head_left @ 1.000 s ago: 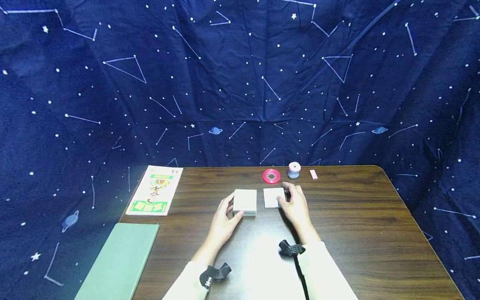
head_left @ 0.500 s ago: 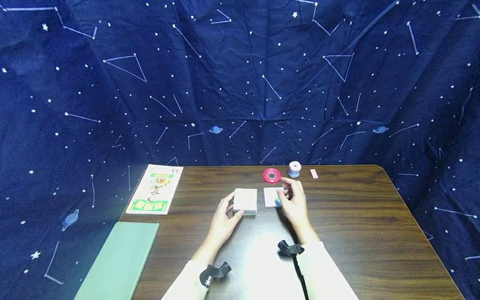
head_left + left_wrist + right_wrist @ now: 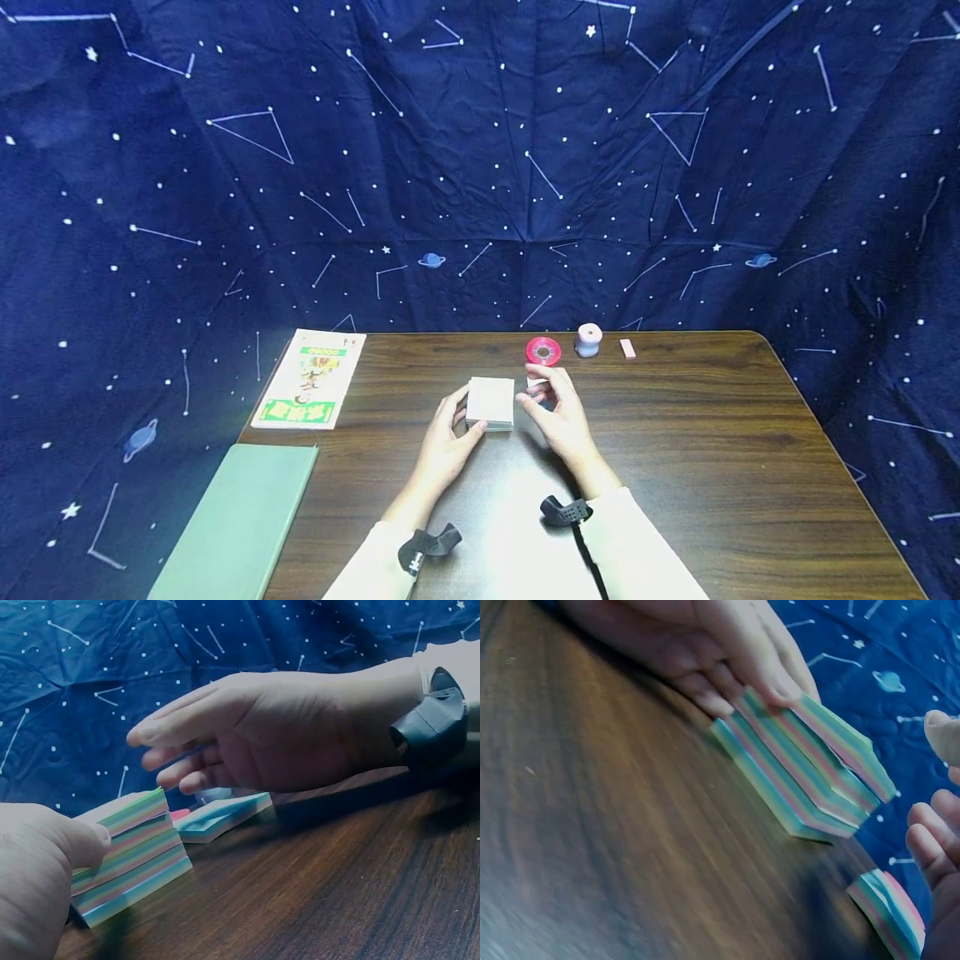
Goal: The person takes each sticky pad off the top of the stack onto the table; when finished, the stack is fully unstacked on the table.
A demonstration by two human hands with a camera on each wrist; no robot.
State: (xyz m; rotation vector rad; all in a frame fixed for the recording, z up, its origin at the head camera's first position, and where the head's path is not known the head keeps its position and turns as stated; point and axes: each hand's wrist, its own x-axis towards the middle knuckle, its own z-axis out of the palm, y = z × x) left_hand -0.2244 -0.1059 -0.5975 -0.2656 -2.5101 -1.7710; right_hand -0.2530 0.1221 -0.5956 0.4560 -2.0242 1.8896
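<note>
My left hand [image 3: 444,446] grips a square stack of sticky note pads [image 3: 491,402] by its left side, the thumb at the near edge. In the left wrist view the stack [image 3: 135,859] shows striped edges in green, pink, yellow and blue. My right hand [image 3: 562,421] hovers just right of the stack, fingers loosely bent and apart, nothing between them. Beyond its fingers lies a thinner sticky note pad [image 3: 225,816], mostly hidden by that hand in the head view. The right wrist view also shows this thinner pad [image 3: 889,915], apart from the stack.
A red ring-shaped disc [image 3: 532,354], a white spool-shaped thing [image 3: 588,340] and a small pink block [image 3: 627,348] stand along the back of the wooden table [image 3: 712,442]. At left lie a printed booklet [image 3: 311,383] and a green folder [image 3: 236,517]. A starry blue cloth [image 3: 480,167] hangs behind.
My right hand has left the thinner pad's right edge and moved left over it, toward the stack. Half a second ago a light blue patch showed on that pad. The left hand has stayed put.
</note>
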